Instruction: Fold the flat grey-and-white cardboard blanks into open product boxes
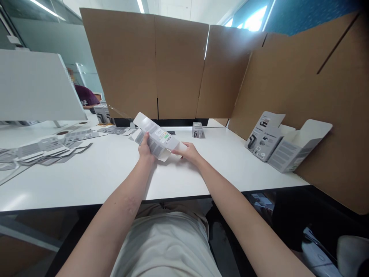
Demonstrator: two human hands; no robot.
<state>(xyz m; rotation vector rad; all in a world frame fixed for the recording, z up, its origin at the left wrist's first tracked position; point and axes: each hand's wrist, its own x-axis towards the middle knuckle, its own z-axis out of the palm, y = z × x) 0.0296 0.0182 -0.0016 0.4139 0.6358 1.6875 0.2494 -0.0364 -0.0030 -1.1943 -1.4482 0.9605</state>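
Both my hands hold a grey-and-white printed carton point(157, 139) just above the white table point(115, 173). My left hand point(145, 151) wraps round the carton's near left side, thumb on top. My right hand point(188, 151) pinches the flap at the carton's lower right end. The carton's far flap stands open toward the cardboard wall.
Flat unfolded cartons point(43, 150) lie in a heap at the left. Two opened cartons point(284, 142) lean against the brown cardboard screen point(302, 88) at the right. A small folded box point(197, 130) stands at the back. A person in a dark shirt point(85, 97) sits far left.
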